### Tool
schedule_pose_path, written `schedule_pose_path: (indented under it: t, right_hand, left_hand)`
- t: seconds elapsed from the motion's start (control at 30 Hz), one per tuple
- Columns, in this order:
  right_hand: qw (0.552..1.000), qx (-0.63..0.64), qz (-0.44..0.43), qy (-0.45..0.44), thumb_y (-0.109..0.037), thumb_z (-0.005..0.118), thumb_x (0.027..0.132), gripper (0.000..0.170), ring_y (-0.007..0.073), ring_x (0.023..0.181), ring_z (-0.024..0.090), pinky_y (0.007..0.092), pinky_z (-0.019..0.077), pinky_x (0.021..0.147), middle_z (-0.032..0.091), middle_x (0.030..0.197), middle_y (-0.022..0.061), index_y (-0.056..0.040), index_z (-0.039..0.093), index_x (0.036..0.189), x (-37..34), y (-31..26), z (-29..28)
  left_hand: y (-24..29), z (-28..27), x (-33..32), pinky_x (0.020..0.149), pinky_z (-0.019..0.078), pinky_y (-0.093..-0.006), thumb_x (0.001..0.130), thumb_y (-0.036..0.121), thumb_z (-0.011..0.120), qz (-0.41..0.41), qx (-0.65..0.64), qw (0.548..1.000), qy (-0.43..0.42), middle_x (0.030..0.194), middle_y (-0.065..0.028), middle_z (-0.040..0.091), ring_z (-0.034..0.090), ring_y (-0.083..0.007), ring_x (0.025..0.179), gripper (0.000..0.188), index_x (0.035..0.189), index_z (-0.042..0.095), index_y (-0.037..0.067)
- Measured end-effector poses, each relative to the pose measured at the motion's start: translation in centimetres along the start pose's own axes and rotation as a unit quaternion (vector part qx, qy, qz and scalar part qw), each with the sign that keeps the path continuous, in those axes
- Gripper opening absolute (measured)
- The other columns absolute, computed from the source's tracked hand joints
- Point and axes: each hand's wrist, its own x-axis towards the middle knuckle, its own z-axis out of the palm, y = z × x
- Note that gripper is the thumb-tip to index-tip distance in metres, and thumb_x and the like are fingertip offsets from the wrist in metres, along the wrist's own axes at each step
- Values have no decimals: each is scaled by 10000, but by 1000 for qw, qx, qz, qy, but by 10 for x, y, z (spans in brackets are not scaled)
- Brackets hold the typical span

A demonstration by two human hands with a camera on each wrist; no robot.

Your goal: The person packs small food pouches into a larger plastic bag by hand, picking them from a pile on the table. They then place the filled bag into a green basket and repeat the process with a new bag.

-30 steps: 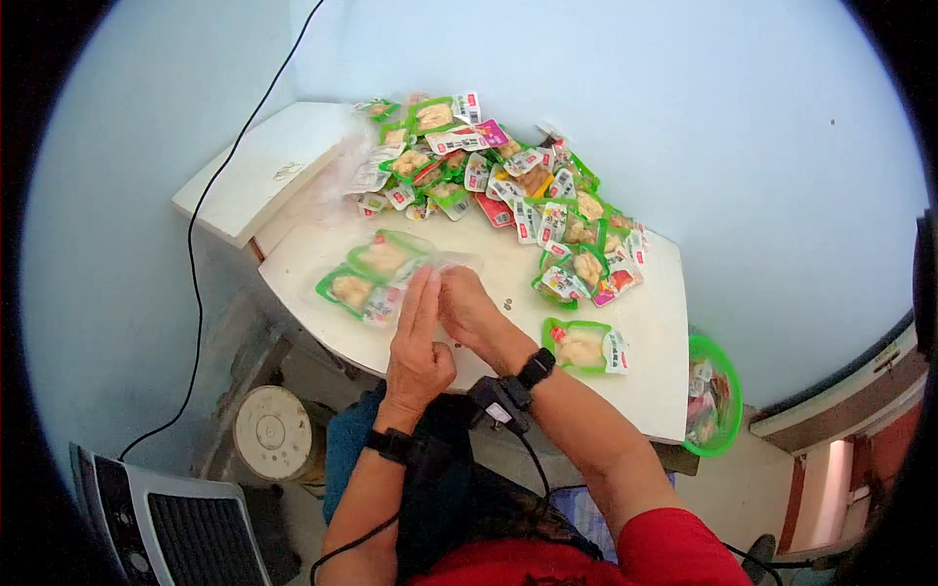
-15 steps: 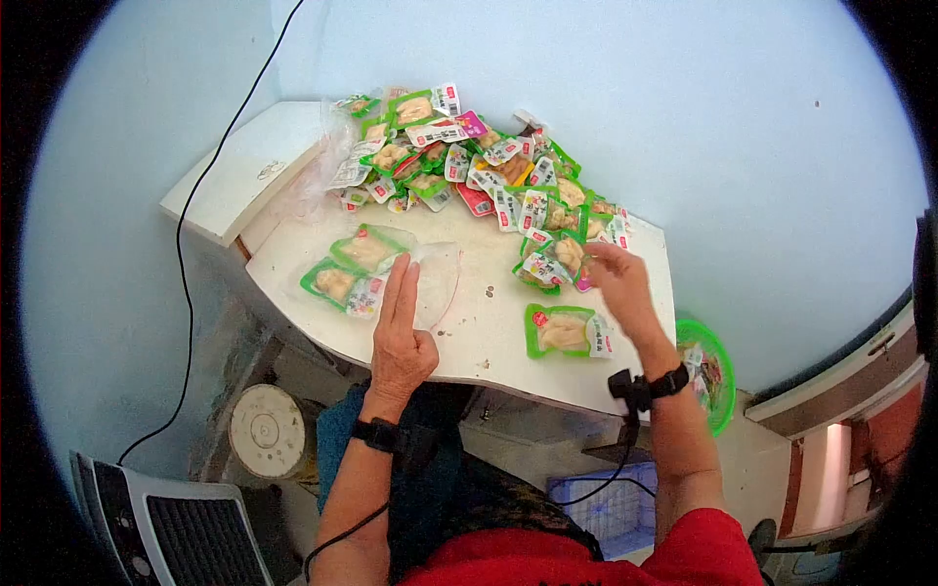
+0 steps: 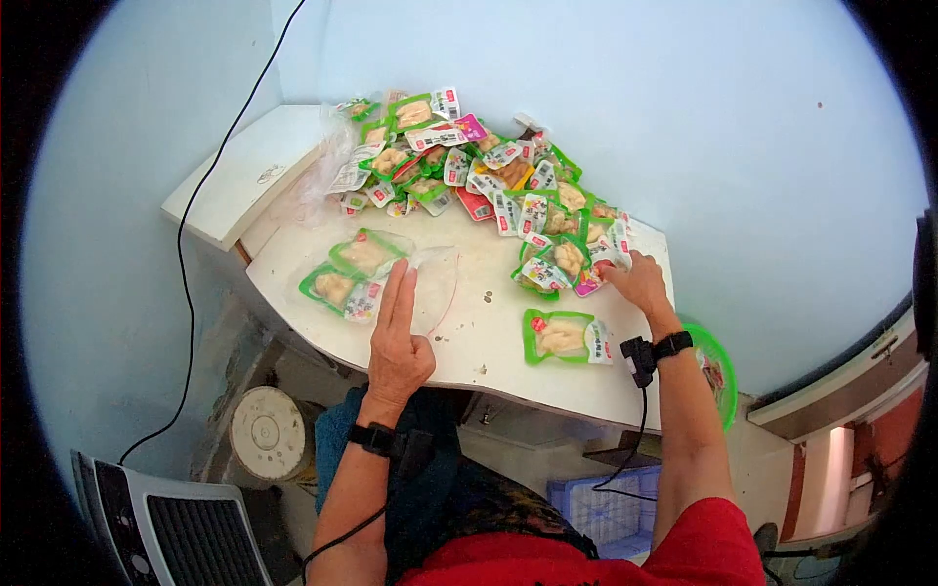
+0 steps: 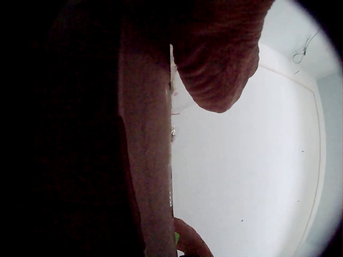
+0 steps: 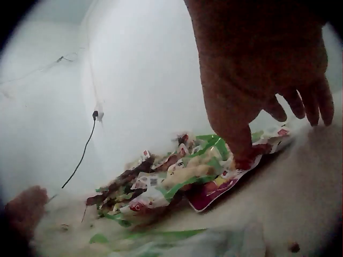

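My left hand [image 3: 399,342] lies over the near edge of a clear plastic bag [image 3: 437,288], index and middle fingers straight and together. Inside the bag are two green-edged food packets, an upper packet [image 3: 365,254] and a lower packet [image 3: 332,287]. At the right end of the packet pile my right hand [image 3: 641,285] reaches down with its fingers spread. Its thumb touches a purple-and-red packet [image 5: 211,197] in the right wrist view, while the other fingers hang straight beyond. A single green-edged packet [image 3: 563,337] lies flat in front of the pile.
A heap of mixed food packets [image 3: 430,146] runs along the back of the white table [image 3: 469,342]. Crumpled clear plastic [image 3: 315,186] lies at its left. A green basket [image 3: 721,366] stands right of the table, a round-topped stool [image 3: 269,430] below left.
The right hand has left the bag beside the left hand and moved right to the pile's right end. The left hand stays at the bag with its fingers straight.
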Motion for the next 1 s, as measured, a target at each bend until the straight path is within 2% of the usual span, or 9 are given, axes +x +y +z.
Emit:
schedule_pose_path:
  t: [0.13, 0.23, 0.4, 0.53, 0.6, 0.67, 0.77, 0.87, 1.0]
  right_hand:
    - [991, 47, -42, -120, -537, 773, 684, 801, 386, 1053, 625, 427, 508, 914, 622, 1151, 280, 64, 596, 1183, 10, -2, -3]
    - [960, 160, -26, -226, -383, 825, 673, 912, 362, 1206, 551, 394, 428, 1036, 547, 1329, 251, 44, 461, 1392, 11, -12, -19]
    - [976, 63, -132, -164, -219, 840, 616, 879, 352, 1216, 546, 372, 429, 1041, 543, 1327, 234, -22, 484, 1395, 23, 14, -12]
    - [991, -56, -97, -78, -170, 829, 588, 865, 376, 1222, 535, 375, 453, 1017, 542, 1307, 245, -64, 505, 1383, 27, 34, -3]
    - [998, -34, -49, -25, -332, 778, 704, 619, 409, 1072, 628, 451, 529, 890, 629, 1157, 283, -1, 619, 1202, 21, 32, -6]
    - [994, -54, 75, -54, -416, 774, 706, 625, 418, 994, 661, 469, 540, 854, 659, 1064, 306, 78, 660, 1072, 6, 10, -20]
    - [996, -27, 72, -36, -539, 761, 689, 721, 413, 880, 690, 468, 549, 784, 678, 922, 320, 135, 673, 930, -3, 19, -11]
    - [988, 82, 99, -86, -476, 820, 657, 650, 327, 756, 698, 420, 547, 698, 698, 839, 247, 110, 678, 899, -3, 28, -15]
    - [960, 263, 91, -9, -224, 861, 681, 357, 148, 634, 603, 331, 502, 534, 644, 745, 83, 24, 630, 796, 6, 52, -1]
  left_hand:
    - [0, 0, -1, 1171, 268, -442, 597, -159, 388, -5, -2, 1000, 0, 1500, -222, 389, 382, -392, 1383, 882, 1462, 373, 11]
    - [0, 1, -1, 1172, 266, -446, 598, -160, 389, -3, 0, 1000, 2, 1500, -221, 389, 385, -389, 1382, 884, 1464, 372, 16]
    - [-1, -1, 0, 1140, 331, -411, 623, -158, 382, 11, 29, 999, -11, 1509, -233, 358, 364, -397, 1391, 828, 1441, 372, -29]
    - [-2, 0, 0, 1145, 322, -412, 625, -157, 380, 7, 25, 1000, -10, 1510, -235, 356, 357, -397, 1396, 826, 1442, 371, -29]
    - [-2, 1, 0, 1146, 320, -412, 627, -155, 379, 4, 20, 1000, -9, 1510, -234, 357, 355, -397, 1397, 825, 1442, 372, -27]
    - [-1, -1, -1, 1144, 322, -410, 629, -153, 379, 5, 14, 1000, -8, 1509, -233, 359, 355, -397, 1397, 823, 1442, 374, -24]
    - [0, 0, 0, 1185, 231, -452, 619, -150, 384, -15, -10, 1000, -8, 1511, -227, 368, 357, -383, 1401, 860, 1465, 368, 9]
    - [1, -2, 1, 1143, 322, -413, 637, -147, 380, -6, 8, 1000, -14, 1508, -231, 360, 355, -401, 1394, 810, 1438, 382, -25]
    - [2, -3, 0, 1143, 321, -416, 635, -144, 381, -3, 4, 1000, -12, 1509, -231, 358, 356, -399, 1394, 811, 1438, 381, -26]
